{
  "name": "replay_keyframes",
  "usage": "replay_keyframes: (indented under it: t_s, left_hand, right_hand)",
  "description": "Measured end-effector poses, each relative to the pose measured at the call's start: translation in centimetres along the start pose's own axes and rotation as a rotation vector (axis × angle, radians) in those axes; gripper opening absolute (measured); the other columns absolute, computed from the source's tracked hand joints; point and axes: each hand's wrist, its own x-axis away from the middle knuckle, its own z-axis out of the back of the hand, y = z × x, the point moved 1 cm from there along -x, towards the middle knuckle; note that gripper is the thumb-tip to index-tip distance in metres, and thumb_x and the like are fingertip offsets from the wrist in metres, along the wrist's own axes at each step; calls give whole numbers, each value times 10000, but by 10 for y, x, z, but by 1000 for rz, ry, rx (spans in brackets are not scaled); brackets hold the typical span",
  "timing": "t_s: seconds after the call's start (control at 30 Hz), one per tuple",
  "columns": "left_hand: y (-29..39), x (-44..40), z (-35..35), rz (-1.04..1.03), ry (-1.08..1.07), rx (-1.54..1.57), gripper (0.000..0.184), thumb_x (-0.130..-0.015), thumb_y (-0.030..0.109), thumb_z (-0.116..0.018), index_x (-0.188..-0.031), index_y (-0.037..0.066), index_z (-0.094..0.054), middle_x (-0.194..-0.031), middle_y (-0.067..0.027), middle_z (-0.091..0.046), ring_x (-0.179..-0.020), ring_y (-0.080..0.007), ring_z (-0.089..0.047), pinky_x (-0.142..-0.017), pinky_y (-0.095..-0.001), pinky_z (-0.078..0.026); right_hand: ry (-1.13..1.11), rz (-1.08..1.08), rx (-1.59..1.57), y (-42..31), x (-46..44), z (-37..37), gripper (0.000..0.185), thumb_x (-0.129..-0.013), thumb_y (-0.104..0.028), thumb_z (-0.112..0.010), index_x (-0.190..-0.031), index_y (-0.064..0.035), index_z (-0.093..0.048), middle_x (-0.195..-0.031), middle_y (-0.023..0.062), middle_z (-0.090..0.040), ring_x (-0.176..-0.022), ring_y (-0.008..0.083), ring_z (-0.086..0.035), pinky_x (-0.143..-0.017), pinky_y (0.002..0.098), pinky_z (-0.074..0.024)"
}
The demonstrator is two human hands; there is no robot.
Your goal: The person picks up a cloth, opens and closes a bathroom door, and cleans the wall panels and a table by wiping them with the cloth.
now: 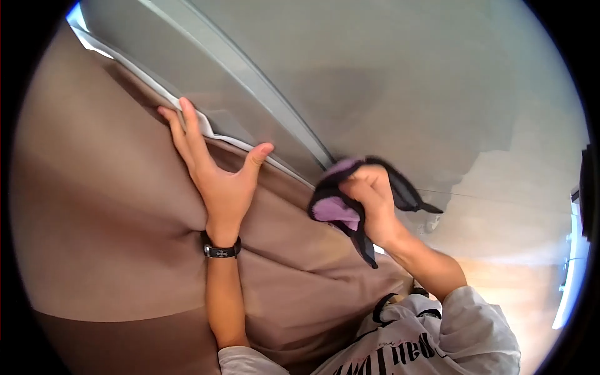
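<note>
My left hand (pixel 215 181) lies on a brown-pink curtain (pixel 112 219), its fingers spread along the fabric's white edge (pixel 209 128). It holds nothing, and a dark band (pixel 220 251) circles that wrist. To the right, my right hand (pixel 372 200) is closed round a purple cloth with black trim (pixel 334 211). Dark pointed ends of this cloth stick out to the right and below the hand. Part of the cloth is hidden behind my fingers.
A metal rail (pixel 250 78) runs diagonally beside the fabric's edge. Beyond it is a smooth grey surface (pixel 400 81). Pale flooring (pixel 500 281) and a bright strip (pixel 570 269) show at the right.
</note>
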Motion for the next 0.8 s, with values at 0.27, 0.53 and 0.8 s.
replay_keyframes:
  t_s: [0.27, 0.53, 0.8]
  left_hand:
    - [-2, 3, 0, 12, -15, -19, 1040, -690, 242, -860, -1499, 51, -234, -1550, -272, -120, -1455, -389, -102, -1147, -455, -184]
    - [-2, 2, 2, 24, -9, -51, 1035, -689, 225, -857, -1499, 55, -236, -1552, -262, -131, -1454, -382, -120, -1147, -449, -194]
    - [0, 2, 3, -5, 8, -32, 1002, -707, 227, -843, -1493, 46, -249, -1553, -237, -162, -1455, -374, -119, -1153, -449, -180]
  right_hand:
    - [225, -25, 296, 61, 33, 50, 282, -795, -1, -536, -547, -14, -402, -527, -39, -408, -504, 54, -349, -460, 277, -285]
    - [223, 272, 44, -45, 26, 21, 258, -798, -51, -509, -567, -48, -395, -583, -70, -390, -553, 37, -323, -494, 244, -249]
    - [558, 90, -112, -61, 40, 32, 250, -804, -134, -493, -601, -54, -371, -658, -29, -406, -648, 75, -366, -604, 243, -325]
